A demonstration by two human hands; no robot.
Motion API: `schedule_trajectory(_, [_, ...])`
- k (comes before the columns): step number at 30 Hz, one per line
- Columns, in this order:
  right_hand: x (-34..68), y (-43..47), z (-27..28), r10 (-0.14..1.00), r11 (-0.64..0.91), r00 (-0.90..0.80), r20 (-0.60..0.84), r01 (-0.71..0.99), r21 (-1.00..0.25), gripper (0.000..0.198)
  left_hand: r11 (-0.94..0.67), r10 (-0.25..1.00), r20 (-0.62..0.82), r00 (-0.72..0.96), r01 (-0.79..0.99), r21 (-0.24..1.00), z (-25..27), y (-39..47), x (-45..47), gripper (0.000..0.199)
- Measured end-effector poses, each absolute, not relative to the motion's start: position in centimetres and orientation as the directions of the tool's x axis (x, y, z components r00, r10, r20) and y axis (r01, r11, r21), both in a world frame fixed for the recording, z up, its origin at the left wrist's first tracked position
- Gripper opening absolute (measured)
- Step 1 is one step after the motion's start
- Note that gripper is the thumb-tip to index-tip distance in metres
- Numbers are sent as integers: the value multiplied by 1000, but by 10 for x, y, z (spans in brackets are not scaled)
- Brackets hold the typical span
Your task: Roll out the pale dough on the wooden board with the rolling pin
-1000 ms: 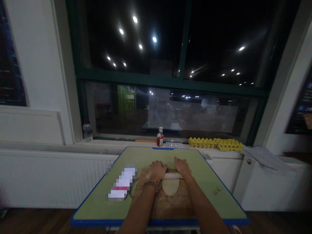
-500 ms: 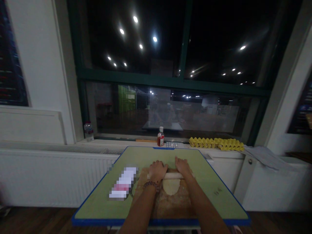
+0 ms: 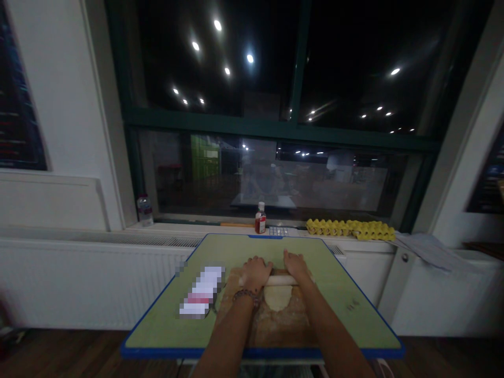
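Note:
A pale rolling pin (image 3: 281,281) lies crosswise at the far part of a floury wooden board (image 3: 281,331). My left hand (image 3: 255,273) is closed over its left end, with a beaded bracelet on the wrist. Over the right end, my right hand (image 3: 296,266) grips the pin, the thumb side pointing forward. Directly below the pin shows a flat, rounded piece of dough (image 3: 278,298). Its far edge runs up to the pin, which hides whatever lies behind.
The board rests on a green table (image 3: 338,325) with blue edging. A blurred-out white and pink item (image 3: 202,291) lies on the left. Along the windowsill stand a small red-labelled bottle (image 3: 260,220), yellow egg trays (image 3: 350,229) and a clear plastic bottle (image 3: 145,211).
The whole view has shifted slightly. Both hands stay on the rolling pin, and the pin and dough look almost the same relative to the board.

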State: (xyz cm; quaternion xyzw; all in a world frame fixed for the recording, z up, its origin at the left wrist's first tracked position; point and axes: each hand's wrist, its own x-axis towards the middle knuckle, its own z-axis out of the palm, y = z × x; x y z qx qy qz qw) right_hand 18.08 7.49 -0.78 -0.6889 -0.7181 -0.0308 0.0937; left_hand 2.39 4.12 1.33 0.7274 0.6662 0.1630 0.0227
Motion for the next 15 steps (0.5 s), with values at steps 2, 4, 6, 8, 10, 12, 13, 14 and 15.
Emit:
schedule_trajectory(2, [181,74,-7,986,45,-34,164,997,-66,46,-110,975,213,56,961,252,13,41,23,47])
schedule_trajectory(4, [181,73,-6,987,49,-42,155,998,-45,46,-120,973,223,62,960,254,11,42,23,47])
schedule_trajectory(6, [181,71,-6,987,57,-53,152,998,-27,47,-130,970,233,69,958,256,8,44,22,48])
schedule_trajectory(8, [181,71,-7,986,65,-62,153,998,-15,49,-131,969,237,69,958,256,7,45,22,48])
schedule_trajectory(10, [181,70,-8,985,71,-69,156,997,-9,49,-128,971,231,68,958,257,7,45,22,47])
schedule_trajectory(12, [182,71,-9,984,77,-75,160,997,-7,50,-130,972,226,70,956,262,9,44,23,47])
schedule_trajectory(13, [182,72,-10,984,79,-77,162,997,-8,50,-130,972,222,71,956,264,10,43,23,47])
schedule_trajectory(14, [182,72,-11,983,80,-77,164,997,-12,50,-128,973,218,70,956,264,11,42,23,47])
schedule_trajectory(15, [182,73,-11,983,82,-78,167,996,-17,49,-127,974,214,71,956,264,12,41,23,47])
